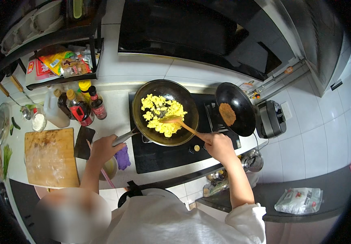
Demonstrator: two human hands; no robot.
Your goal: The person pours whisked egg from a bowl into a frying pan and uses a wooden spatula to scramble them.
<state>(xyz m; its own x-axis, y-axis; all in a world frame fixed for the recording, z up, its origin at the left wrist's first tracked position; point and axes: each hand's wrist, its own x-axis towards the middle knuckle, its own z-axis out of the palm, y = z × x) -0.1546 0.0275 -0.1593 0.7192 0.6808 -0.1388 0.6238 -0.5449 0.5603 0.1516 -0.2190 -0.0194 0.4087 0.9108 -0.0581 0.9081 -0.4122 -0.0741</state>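
Observation:
My left hand [104, 149] is closed around the metal handle of a dark wok [165, 86] on the black gas cooktop [160, 160]. Yellow scrambled egg pieces [171, 128] lie in the wok. My right hand [221, 146] grips a wooden spatula [190, 128], whose head touches the egg. A second black wok [239, 103] stands tilted at the right, with a brown patch on its inside. Beside my left wrist are a bowl [111, 167] with pink chopsticks [107, 178] and a purple cloth [122, 158].
A floured wooden cutting board [50, 158] lies left, beside a dark flat object [84, 142]. Behind it stand sauce bottles [97, 105], a plastic jug [53, 109] and a bowl of white powder [38, 121]. A range hood [187, 33] overhangs the back; a rack [62, 80] is upper left.

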